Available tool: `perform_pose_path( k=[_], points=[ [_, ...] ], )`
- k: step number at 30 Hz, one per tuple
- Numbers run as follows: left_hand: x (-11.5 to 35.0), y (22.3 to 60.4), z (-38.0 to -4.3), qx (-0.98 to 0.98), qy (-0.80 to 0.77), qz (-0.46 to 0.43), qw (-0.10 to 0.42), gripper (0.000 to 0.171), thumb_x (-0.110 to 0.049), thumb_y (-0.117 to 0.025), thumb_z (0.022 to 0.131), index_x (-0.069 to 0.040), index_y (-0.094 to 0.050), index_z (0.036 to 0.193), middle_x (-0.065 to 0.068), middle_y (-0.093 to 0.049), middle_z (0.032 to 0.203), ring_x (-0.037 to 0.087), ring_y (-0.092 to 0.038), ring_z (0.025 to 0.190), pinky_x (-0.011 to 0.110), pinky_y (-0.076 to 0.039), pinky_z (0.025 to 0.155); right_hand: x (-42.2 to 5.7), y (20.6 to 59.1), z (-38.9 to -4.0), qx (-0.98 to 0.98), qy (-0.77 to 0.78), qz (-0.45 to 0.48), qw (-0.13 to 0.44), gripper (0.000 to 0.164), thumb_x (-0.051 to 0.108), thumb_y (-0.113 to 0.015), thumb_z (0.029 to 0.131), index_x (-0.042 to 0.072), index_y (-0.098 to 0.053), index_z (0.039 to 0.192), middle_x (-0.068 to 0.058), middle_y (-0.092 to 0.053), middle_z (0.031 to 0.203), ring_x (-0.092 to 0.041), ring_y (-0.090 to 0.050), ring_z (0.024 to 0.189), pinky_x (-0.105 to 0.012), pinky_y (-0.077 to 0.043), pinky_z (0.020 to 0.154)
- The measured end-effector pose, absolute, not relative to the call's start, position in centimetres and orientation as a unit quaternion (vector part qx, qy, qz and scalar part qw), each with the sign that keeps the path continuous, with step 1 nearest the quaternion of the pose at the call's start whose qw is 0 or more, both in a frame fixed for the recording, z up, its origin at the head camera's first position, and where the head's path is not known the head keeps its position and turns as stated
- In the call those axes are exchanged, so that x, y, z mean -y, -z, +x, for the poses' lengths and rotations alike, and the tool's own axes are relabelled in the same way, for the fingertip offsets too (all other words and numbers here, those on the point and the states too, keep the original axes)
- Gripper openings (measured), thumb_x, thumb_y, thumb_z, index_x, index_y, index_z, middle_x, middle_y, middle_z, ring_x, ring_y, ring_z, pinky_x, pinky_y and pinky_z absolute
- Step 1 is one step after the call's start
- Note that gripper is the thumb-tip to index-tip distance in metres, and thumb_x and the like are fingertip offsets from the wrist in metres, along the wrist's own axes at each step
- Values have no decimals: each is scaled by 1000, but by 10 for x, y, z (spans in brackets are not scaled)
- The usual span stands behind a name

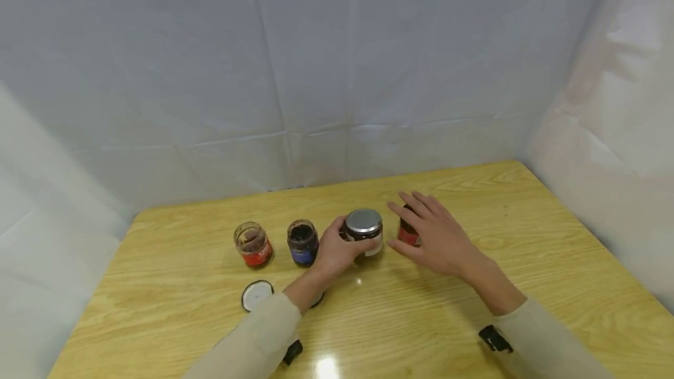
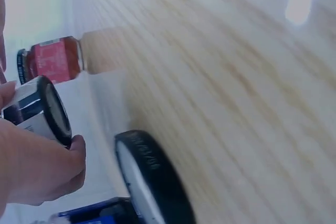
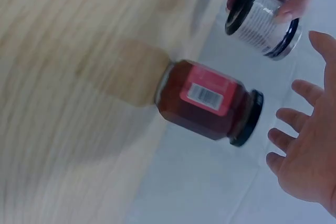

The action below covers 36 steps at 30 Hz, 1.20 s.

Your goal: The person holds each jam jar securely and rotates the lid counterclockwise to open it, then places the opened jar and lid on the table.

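My left hand (image 1: 334, 255) grips a glass jar (image 1: 364, 222) with a silver lid and a pale label. In the left wrist view its dark base shows, so this jar (image 2: 38, 109) is held up off the table. My right hand (image 1: 439, 241) is spread, with its fingers extended beside a red-labelled jar (image 1: 408, 235). That jar (image 3: 202, 98) stands upright on the table with its black lid on. A gap shows between it and the right fingers in the right wrist view.
On the left stand two lidless jars: one red-labelled (image 1: 256, 255), the other blue-labelled (image 1: 302, 257) with dark contents. In front of them a lid (image 1: 257, 295) lies inner side up; another lid (image 1: 317, 299) is mostly hidden by the left arm. White sheeting (image 1: 316, 75) hangs behind the wooden table (image 1: 400, 326).
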State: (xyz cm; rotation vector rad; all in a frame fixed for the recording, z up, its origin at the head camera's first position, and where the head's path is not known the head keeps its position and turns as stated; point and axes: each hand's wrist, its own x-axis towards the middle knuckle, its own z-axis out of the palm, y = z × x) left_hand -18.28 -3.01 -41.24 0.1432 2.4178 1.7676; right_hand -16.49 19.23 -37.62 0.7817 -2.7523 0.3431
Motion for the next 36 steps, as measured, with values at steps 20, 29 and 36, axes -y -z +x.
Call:
perform_pose_path(
  k=[20,29,36],
  points=[
    [44,381,-155,-811,-563,159,20,73,-37,-82,74,-14,-49,135,3,-58,120,19,-57,108,40,-48,87,-195,349,-138,932,-131,281,187,67,56,-53,91,17,-44,144,-12,-34,150,-33,-25,138,-46,-15,112],
    [55,379,-137,-815,-554,170,10,71,-36,-85,70,-18,-52,130,-3,-58,116,14,-55,106,39,-46,88,-187,344,-119,926,-156,294,179,64,54,-55,91,17,-46,143,-5,-35,150,-27,-32,135,-50,-32,104],
    [63,381,-127,-804,-563,189,10,66,-32,-86,69,-20,-55,126,-4,-58,112,12,-53,104,38,-46,87,-179,347,-111,926,-207,289,130,62,52,-56,92,20,-43,145,-2,-34,150,-25,-39,131,-51,-42,94]
  ],
)
